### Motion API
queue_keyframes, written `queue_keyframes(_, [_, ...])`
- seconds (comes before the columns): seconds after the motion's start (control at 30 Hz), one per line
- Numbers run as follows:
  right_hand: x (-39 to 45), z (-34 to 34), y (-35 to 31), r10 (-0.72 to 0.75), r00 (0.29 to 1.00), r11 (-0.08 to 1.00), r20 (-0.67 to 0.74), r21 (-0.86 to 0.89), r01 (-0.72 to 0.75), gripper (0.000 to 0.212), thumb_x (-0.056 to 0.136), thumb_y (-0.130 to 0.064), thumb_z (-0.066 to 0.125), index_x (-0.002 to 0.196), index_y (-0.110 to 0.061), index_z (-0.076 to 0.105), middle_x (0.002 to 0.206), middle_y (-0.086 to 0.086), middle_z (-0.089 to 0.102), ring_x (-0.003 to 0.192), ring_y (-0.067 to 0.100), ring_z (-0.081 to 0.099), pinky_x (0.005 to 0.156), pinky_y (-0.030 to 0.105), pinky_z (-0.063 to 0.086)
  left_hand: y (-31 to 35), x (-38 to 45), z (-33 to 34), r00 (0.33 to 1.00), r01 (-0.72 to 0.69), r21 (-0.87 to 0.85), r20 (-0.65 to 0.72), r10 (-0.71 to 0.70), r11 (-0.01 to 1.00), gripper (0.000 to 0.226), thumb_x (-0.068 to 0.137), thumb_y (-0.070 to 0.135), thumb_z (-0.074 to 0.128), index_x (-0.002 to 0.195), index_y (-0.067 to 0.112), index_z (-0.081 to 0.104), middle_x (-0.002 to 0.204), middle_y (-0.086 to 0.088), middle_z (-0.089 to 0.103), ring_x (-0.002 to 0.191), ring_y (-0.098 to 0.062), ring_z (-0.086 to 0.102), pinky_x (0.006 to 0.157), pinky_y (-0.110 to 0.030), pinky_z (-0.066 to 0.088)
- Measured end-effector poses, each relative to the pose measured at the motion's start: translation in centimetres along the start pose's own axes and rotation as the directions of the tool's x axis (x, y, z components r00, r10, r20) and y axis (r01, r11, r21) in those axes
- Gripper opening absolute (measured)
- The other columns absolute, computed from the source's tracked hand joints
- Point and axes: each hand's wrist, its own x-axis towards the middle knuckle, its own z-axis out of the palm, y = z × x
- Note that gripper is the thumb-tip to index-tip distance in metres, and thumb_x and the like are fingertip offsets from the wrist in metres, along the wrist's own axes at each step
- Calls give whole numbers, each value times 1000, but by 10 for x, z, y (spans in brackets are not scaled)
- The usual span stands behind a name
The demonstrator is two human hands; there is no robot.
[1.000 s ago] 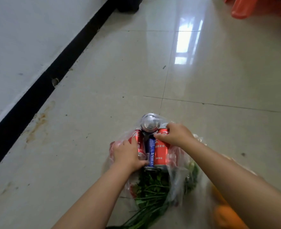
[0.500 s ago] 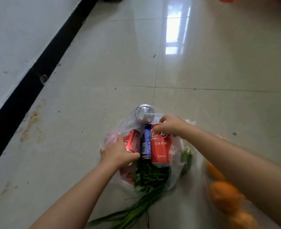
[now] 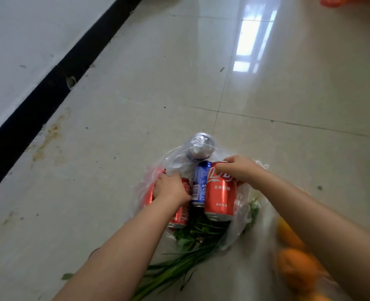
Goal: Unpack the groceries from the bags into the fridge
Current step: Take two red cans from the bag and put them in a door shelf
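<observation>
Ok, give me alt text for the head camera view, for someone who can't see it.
Two bare hands reach into a clear plastic bag on a tiled floor: the right hand grips a red can, the left hand holds another red can. Blue can, greens and blurred oranges lie nearby.

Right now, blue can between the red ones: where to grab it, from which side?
Take the blue can by its far top end, coming down from above. Red cans hem in both flanks: the right hand holds one, the left hand another, so a side grip probably won't fit.
</observation>
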Motion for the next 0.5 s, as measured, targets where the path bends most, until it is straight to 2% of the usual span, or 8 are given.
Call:
queue_keyframes(0.1, [0,-1,2,0,1000,999,-6,34,0,17,82,-25,60,93,-13,59,68,-2,55,66,14,55,56,22,44,8,2,-6,999,-22,67,51,18,998,63,74,32,71,128,18,42,131,-19,51,121,-35,50,97,-41,47])
queue_keyframes(0.23, [-3,-2,6,7,1000,994,-24,105,-5,17,81,-23,62,94,-13,57,85,7,60,78,21,58,53,21,43,18,-3,-7,997,-70,81,40,67,994,55,81,15,65,129,10,39,131,-16,53,121,-33,53,97,-38,46])
queue_keyframes(0.3, [-5,-2,8,8,999,992,-37,129,-3,17,81,-22,63,95,-15,57,90,7,60,82,22,58,55,20,44,17,-6,-6,997,-65,64,43,63,996,58,80,16,66,131,8,38,130,-15,55,121,-31,54,98,-37,45])
queue_keyframes(0.4, [-8,-2,6,12,999,993,-48,116,-7,18,82,-25,61,94,-15,53,92,5,59,80,19,57,53,20,41,12,-11,-13,995,-59,10,83,58,998,47,78,18,69,121,7,53,123,-12,62,113,-27,60,90,-32,49])
queue_keyframes(0.5, [-10,-3,4,12,999,999,-53,46,-9,22,83,-29,60,94,-14,48,85,1,57,65,9,51,49,20,34,7,-20,-19,991,-104,60,93,99,993,50,70,25,76,113,5,60,119,-12,64,109,-26,62,84,-31,50])
